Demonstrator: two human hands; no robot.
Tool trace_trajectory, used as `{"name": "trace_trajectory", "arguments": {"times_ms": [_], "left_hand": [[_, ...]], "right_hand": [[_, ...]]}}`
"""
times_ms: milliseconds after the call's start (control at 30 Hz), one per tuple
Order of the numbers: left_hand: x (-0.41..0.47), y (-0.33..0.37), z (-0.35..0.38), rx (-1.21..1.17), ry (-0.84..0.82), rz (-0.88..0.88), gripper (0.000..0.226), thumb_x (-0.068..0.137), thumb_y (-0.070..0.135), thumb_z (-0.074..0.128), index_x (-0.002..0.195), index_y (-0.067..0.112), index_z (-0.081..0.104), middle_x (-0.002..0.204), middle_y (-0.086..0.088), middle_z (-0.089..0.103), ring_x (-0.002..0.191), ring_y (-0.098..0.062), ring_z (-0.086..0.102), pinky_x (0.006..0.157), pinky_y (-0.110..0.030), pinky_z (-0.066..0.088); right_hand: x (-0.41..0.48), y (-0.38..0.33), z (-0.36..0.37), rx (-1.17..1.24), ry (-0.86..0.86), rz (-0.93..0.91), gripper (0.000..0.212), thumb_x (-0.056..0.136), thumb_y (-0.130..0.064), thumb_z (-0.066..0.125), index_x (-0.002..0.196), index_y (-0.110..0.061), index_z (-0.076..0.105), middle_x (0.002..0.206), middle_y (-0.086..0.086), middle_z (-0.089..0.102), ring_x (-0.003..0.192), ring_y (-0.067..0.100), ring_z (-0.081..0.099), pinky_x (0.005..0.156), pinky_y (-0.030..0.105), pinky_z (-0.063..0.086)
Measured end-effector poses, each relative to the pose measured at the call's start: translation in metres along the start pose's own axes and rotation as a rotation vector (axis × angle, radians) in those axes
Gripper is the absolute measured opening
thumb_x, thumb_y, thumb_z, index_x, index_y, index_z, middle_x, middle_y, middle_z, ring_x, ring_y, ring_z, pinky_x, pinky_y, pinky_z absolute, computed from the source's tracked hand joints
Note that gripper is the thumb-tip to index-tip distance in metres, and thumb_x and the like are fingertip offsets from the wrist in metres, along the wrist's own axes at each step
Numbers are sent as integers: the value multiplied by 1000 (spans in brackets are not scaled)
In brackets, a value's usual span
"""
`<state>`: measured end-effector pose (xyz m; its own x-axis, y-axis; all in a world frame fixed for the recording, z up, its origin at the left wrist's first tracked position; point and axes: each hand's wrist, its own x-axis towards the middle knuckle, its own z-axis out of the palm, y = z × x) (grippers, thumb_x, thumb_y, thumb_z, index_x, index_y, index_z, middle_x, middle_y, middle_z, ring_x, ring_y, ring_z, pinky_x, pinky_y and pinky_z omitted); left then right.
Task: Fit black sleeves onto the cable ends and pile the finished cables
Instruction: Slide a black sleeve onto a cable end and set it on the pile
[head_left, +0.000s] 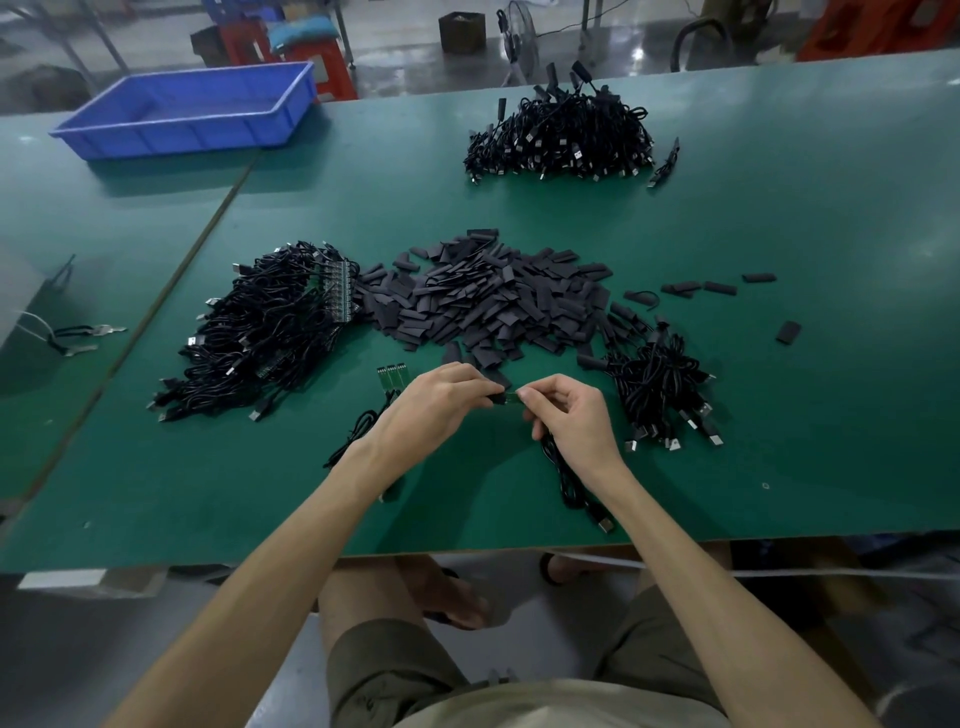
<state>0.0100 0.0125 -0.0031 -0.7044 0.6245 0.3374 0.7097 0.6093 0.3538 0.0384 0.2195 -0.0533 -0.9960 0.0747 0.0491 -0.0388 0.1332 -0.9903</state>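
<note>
My left hand (439, 402) pinches a black sleeve (497, 399) just above the green table. My right hand (569, 415) pinches the small green board end (513, 397) of a black cable (571, 483), which trails down toward the table's front edge. Sleeve and cable end meet between my fingertips. A wide heap of loose black sleeves (493, 301) lies behind my hands. To the left is a bundle of cables with bare board ends (270, 327). A small pile of sleeved cables (660, 389) lies to the right.
A large pile of cables (566, 137) sits at the back of the green table (779, 234). A blue plastic tray (192, 109) stands at the far left. Three bare board ends (392, 376) lie by my left hand. Keys (88, 338) rest on the left table.
</note>
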Motion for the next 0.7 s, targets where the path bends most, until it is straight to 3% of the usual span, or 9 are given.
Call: {"name": "trace_trajectory", "arguments": {"times_ms": [333,533,700], "left_hand": [[-2,2,5,-26,8,-86,25,96,1,65,119,7,73,106,-6,69,91,-19,68,84,-36,57],[-1,1,7,-41,-24,-126,38,92,-15,57,120,5,72,109,-9,68,93,-18,71,88,-34,58],[1,4,10,-18,32,-105,24,96,5,65,118,7,73,106,-7,70,95,-22,67,86,-37,57]], "right_hand": [[-2,-1,2,-64,41,-24,11,98,-19,71,88,-14,73,69,-1,71,53,15,64,60,24,53],[-2,-2,2,-87,46,-41,12,98,-19,71,88,-13,72,69,-2,71,54,15,65,62,24,55],[-1,-1,1,-86,38,-43,13,97,-21,73,86,-14,73,69,0,72,51,16,64,59,28,55]]}}
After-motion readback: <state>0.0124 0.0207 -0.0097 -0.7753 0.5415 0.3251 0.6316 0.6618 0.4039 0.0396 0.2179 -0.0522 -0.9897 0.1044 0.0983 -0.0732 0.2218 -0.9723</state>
